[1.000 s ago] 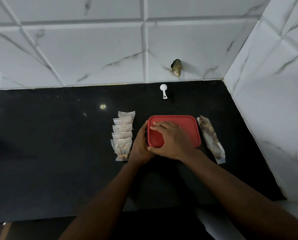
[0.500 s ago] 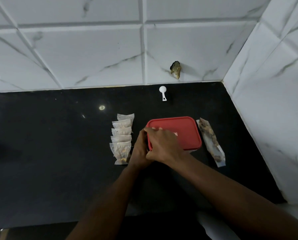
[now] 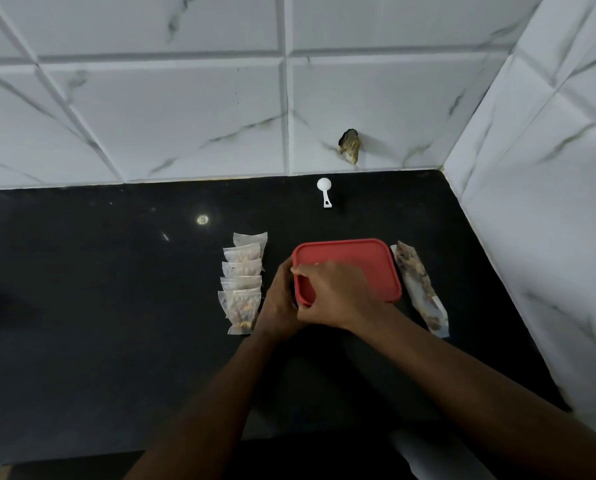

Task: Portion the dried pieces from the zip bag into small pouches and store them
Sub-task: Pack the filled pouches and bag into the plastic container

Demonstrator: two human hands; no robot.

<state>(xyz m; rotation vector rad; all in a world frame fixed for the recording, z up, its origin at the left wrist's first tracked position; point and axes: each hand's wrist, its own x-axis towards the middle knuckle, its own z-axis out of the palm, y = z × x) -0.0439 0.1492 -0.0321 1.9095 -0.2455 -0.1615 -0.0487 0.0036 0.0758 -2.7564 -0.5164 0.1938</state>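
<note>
The red-lidded box [image 3: 359, 261], gripped by left hand [image 3: 278, 304] and right hand [image 3: 334, 296], sits between filled clear pouches [image 3: 242, 282] and the zip bag [image 3: 419, 289].

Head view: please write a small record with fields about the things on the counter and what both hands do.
counter: black, glossy
red-lidded box: centre, lid on
small pouches: overlapping row, left of the box
zip bag: lies right of the box, dried pieces inside
white scoop: behind the box, near the wall
left hand: holds the box's left side
right hand: fingers curled on the lid's left edge
</note>
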